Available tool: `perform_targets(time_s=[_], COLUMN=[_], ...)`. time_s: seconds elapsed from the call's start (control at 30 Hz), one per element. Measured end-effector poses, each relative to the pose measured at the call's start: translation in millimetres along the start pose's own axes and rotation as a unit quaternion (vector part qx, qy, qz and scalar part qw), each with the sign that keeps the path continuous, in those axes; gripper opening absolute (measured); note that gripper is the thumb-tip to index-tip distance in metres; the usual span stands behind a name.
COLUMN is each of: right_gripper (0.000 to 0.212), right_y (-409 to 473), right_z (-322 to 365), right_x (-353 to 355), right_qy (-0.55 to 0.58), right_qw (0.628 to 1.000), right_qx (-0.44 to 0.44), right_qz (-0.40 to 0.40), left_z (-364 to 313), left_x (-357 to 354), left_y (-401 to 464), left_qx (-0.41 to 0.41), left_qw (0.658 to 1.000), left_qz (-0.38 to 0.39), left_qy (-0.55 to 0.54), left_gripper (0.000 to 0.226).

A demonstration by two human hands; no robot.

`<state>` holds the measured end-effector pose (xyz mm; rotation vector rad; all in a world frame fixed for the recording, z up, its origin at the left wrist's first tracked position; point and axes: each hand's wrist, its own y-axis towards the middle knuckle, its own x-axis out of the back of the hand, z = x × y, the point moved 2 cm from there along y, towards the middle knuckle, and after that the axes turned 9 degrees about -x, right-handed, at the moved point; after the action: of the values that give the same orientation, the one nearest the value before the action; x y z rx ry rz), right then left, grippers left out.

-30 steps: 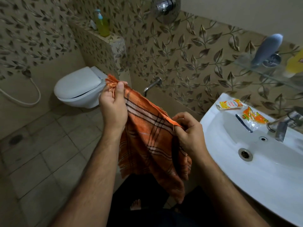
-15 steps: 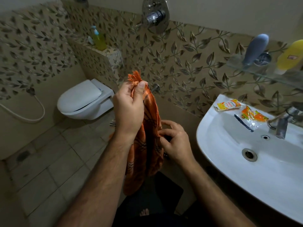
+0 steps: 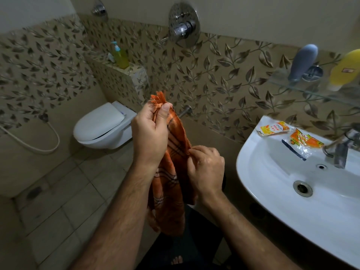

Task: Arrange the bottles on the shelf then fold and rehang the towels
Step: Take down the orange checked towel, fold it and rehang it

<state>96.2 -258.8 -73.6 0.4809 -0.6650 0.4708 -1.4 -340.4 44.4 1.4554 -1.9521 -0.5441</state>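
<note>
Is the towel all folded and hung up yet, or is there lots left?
Not yet. Done-looking: the grey bottle and yellow bottle sit on the glass shelf. In hand: the left hand grips the orange towel by its fringed top, the right hand pinches its edge. Left: finishing the fold, then hanging it.

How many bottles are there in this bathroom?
3: a grey bottle and a yellow bottle on the glass shelf above the sink, and a green pump bottle on the ledge behind the toilet. More may be hidden out of view.
</note>
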Motion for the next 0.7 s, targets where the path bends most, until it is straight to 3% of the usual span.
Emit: perform_targets(time_s=[0.43,0.6,0.7], right_gripper=[0.029,0.032,0.032], right_y=[0,6,7], right_z=[-15,-23,-25], right_x=[-8,-3,-2], right_qy=[0.02,-0.003,-0.019], right_qw=[0.998,0.994,0.987], right_qx=[0.003,-0.001,-0.002], right_qz=[0.057,0.11,0.162], left_z=[-4,-6,-8], left_x=[-9,-9,-7], left_y=[-9,-13,-13], left_qx=[0.005,0.001,-0.012], left_qw=[0.999,0.997,0.994], left_qz=[0.036,0.07,0.094], left_qy=[-0.008,-0.039,-0.053], left_gripper=[0.018,0.025,0.014])
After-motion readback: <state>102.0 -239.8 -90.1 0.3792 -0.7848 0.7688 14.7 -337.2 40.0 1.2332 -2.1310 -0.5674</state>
